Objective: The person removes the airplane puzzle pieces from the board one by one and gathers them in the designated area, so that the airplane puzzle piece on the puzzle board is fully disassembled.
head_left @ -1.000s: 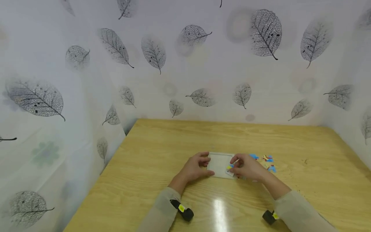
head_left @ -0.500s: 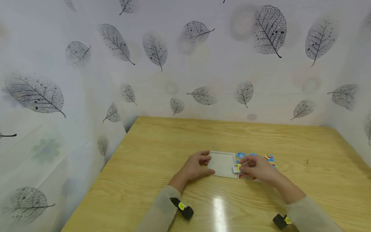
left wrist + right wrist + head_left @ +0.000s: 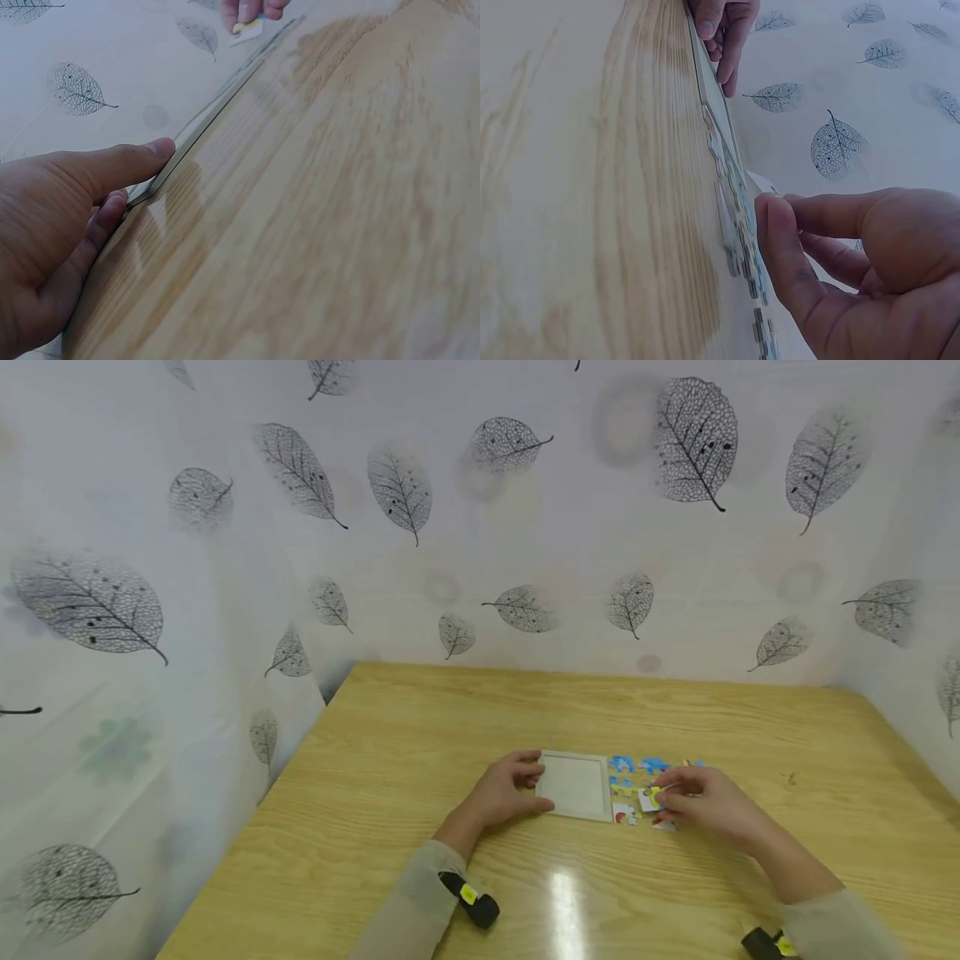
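A shallow pale puzzle tray [image 3: 573,785] with a raised rim lies on the wooden table, nothing inside it. At its left end my left hand [image 3: 506,791] holds it, thumb at the near corner and fingers at the far corner. My right hand [image 3: 708,806] pinches a white, yellow and blue puzzle piece [image 3: 649,799] between thumb and fingers, above the loose pieces right of the tray. In the right wrist view this piece [image 3: 761,182] is mostly hidden by the fingertips. Several colourful puzzle pieces [image 3: 621,764] lie there in rough rows; the right hand covers some.
The wooden table [image 3: 420,727] reaches back to a white curtain [image 3: 555,527] printed with grey leaves, which also hangs at both sides. A black wrist camera [image 3: 480,906] is strapped to the left sleeve; another [image 3: 763,943] sits at the right sleeve.
My right hand has carried the pinched puzzle piece rightward, from over the tray's right end to above the loose pieces. My left hand and the tray have stayed in place.
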The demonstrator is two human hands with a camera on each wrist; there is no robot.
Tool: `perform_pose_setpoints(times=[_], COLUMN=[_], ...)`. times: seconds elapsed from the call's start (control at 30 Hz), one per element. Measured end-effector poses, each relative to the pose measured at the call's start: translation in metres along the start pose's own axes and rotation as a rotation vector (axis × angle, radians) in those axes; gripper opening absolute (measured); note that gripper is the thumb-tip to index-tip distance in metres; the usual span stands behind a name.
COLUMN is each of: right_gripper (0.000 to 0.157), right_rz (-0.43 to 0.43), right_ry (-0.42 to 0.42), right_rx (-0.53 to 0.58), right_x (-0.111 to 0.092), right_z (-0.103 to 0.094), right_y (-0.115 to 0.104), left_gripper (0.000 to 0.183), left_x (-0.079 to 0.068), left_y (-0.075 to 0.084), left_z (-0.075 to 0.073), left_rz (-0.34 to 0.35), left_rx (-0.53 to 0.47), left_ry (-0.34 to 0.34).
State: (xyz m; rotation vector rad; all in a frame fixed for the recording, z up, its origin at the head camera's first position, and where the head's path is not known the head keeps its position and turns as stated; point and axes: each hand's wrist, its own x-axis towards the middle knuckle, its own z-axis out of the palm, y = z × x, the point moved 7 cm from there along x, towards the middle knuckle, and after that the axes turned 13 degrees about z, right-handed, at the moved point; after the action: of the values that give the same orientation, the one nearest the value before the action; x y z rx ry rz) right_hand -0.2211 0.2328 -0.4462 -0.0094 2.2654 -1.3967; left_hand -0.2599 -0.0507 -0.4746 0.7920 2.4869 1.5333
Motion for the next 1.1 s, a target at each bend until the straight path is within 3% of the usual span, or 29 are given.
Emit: perform_pose_setpoints(times=[0.33, 0.7, 0.87, 1.1], right_gripper=[0.039, 0.04, 0.036, 0.035], right_rz=[0.103, 0.153, 0.191, 0.204], right_ry=[0.041, 0.083, 0.126, 0.254], right_rx=[0.018, 0.026, -0.041, -0.262], right_x=[-0.01, -0.018, -0.022, -0.026], right_z=[-0.015, -0.031, -0.033, -0.039], right_y=[0.024, 0.039, 0.045, 0.038], left_gripper=[0.061, 0.059, 0.061, 0.061], left_x=[-0.001, -0.002, -0.003, 0.001], left_y=[0.003, 0.001, 0.001, 0.001], left_z=[0.0, -0.001, 0.0, 0.001], left_rz=[0.002, 0.007, -0.002, -0.007], left_rx=[0.02, 0.022, 0.022, 0.016], left_ry=[-0.005, -0.012, -0.015, -0.005])
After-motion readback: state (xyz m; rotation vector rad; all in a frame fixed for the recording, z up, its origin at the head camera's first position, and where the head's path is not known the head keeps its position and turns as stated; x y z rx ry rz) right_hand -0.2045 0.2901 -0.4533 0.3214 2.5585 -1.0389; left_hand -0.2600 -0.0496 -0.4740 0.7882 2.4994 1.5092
